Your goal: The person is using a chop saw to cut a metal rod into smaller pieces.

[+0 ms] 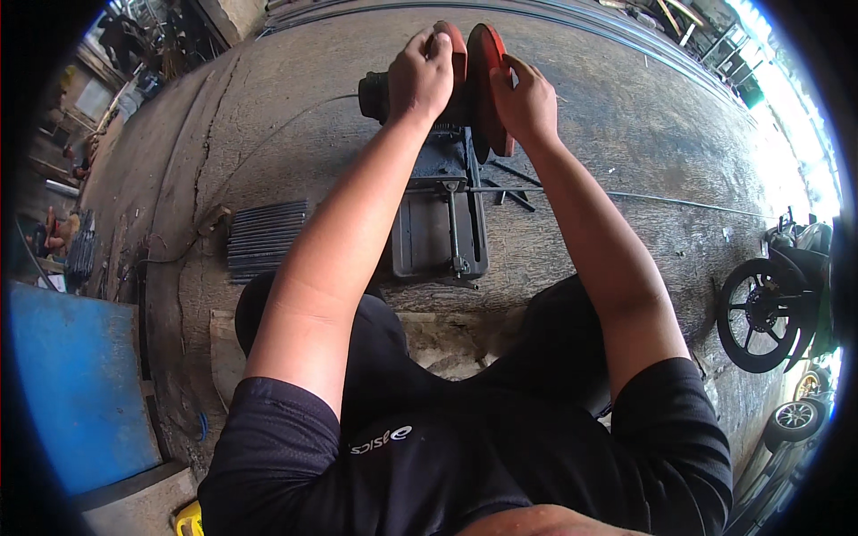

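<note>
Bundle of cut steel rods (266,237) stacked on the concrete floor (626,125), left hand (420,79) clamped on the chop saw (442,188) motor housing, right hand (525,103) gripping the red blade guard (487,71), thin rod (643,198) lying clamped across the vise, apparently uncut.

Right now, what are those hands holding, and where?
Left hand grips the top handle of the chop saw; right hand rests on its red blade guard.
</note>
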Motion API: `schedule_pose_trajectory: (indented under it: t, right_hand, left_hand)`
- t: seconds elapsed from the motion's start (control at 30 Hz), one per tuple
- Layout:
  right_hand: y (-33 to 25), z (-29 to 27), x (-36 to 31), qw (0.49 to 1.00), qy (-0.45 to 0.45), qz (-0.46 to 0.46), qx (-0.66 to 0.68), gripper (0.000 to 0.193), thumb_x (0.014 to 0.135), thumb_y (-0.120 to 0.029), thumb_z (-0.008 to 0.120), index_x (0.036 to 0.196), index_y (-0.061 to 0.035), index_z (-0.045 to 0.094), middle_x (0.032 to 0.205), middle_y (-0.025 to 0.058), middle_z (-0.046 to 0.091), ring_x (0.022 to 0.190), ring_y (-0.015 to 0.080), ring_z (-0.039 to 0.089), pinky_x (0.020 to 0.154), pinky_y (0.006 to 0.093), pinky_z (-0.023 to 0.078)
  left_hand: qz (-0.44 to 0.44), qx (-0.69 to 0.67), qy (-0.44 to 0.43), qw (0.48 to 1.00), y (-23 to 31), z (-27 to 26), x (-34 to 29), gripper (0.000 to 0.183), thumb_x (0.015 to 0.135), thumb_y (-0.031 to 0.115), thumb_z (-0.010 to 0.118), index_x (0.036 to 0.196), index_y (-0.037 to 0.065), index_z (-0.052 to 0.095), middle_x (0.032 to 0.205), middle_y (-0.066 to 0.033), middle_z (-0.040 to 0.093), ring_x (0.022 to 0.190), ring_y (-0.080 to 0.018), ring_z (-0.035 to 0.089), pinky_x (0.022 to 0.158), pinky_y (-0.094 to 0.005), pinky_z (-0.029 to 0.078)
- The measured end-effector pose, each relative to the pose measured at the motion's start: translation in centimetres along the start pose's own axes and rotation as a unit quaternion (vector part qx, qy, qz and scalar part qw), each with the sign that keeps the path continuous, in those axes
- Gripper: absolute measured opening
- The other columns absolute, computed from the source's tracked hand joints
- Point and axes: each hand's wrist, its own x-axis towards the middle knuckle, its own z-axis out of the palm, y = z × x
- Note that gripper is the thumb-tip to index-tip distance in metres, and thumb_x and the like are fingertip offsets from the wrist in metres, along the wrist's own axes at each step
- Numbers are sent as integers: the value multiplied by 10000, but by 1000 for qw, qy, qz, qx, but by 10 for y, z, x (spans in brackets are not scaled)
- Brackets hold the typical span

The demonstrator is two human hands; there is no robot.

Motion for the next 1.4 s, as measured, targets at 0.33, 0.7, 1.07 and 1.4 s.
schedule_pose_trajectory:
  t: [0.33, 0.7, 1.07, 1.4]
  right_hand:
    - [-37, -18, -54, 990, -16, -93, 103, 243, 822, -195, 602, 984, -20, 650, 983, 170, 651, 933, 355, 612, 824, 402, 493]
    - [30, 56, -228, 759, -615, -11, -215, 256, 811, -205, 552, 959, -46, 687, 1009, 192, 662, 933, 336, 651, 798, 410, 525]
    - [85, 72, -309, 681, -711, 15, -177, 271, 826, -257, 556, 979, -84, 697, 901, 137, 694, 876, 273, 673, 778, 384, 529]
    - [93, 86, -313, 602, -744, -158, -244, 216, 777, -184, 625, 945, -72, 702, 908, 103, 701, 859, 248, 678, 733, 368, 533]
  left_hand:
    - [71, -1, 28, 997, -6, -9, -78, 453, 870, 202, 524, 1239, -59, 506, 1152, -269, 585, 1089, -376, 570, 934, -393, 452]
    - [-275, 207, -216, 914, -111, -6, -282, 320, 800, 208, 552, 1055, 26, 616, 1004, -228, 648, 974, -390, 612, 827, -463, 487]
    - [-282, 199, -531, 774, -188, 31, -354, 326, 797, 224, 615, 1067, 48, 660, 1138, -229, 607, 1093, -324, 588, 887, -418, 484]
    - [-252, 157, -567, 769, -221, 47, -374, 303, 862, 243, 514, 1063, 60, 647, 1131, -225, 605, 1065, -370, 576, 883, -437, 458]
